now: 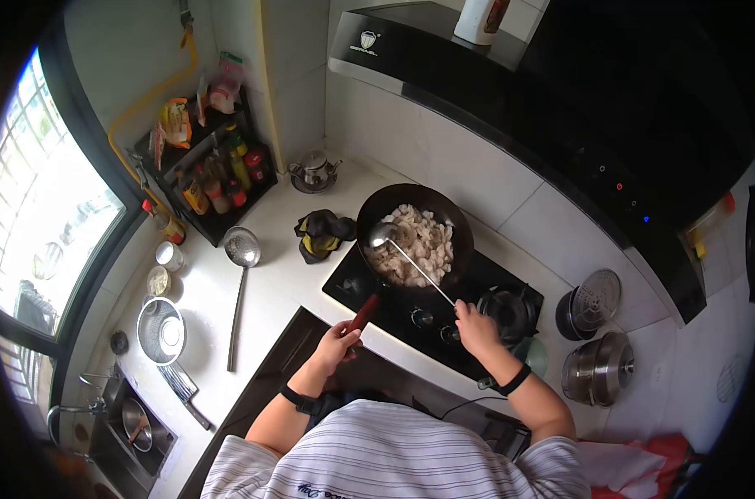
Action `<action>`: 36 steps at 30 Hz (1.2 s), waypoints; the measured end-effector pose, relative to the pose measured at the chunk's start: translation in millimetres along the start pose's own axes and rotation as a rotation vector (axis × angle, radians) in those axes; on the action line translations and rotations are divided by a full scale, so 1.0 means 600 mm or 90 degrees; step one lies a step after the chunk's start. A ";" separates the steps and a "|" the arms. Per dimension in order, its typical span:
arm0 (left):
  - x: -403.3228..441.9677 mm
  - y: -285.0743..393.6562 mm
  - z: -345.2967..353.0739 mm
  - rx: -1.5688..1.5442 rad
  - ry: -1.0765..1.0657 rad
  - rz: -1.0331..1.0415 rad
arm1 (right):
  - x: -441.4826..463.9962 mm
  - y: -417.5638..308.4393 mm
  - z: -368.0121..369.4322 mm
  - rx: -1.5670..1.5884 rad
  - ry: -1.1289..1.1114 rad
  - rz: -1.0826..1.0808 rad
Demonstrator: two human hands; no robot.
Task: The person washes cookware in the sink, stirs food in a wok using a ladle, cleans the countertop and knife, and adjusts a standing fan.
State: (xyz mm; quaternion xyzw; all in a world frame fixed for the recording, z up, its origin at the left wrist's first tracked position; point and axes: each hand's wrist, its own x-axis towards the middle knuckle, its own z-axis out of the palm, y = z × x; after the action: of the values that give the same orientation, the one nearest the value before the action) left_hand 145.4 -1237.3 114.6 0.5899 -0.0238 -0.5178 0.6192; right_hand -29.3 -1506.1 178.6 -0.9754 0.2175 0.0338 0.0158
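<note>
A dark wok sits on the black gas stove, holding many pale, cooked-looking pieces. My left hand is wrapped round the wok's red-brown handle, at the stove's front edge. In my right hand is the end of a long metal ladle. The ladle's round bowl rests among the pieces at the left side of the wok.
Left of the stove lie a dark cloth, a skimmer, a strainer bowl and a cleaver. A bottle rack stands behind. Steel pots are at right, under the range hood.
</note>
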 end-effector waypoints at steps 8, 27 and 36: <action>0.003 0.001 0.007 0.039 0.010 0.004 | -0.095 0.059 -0.086 -0.091 -0.016 -0.009; -0.002 0.004 0.011 0.079 0.024 0.029 | -0.175 0.027 -0.049 0.115 -0.039 0.138; -0.004 0.004 0.010 0.075 0.005 0.028 | -0.094 0.006 0.092 0.115 0.129 0.178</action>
State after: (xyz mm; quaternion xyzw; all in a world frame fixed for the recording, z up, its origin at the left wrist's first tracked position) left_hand 142.1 -1240.7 119.7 0.6265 -0.0648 -0.4995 0.5948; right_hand -85.0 -1483.2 127.8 -0.9286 0.3534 -0.0828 0.0767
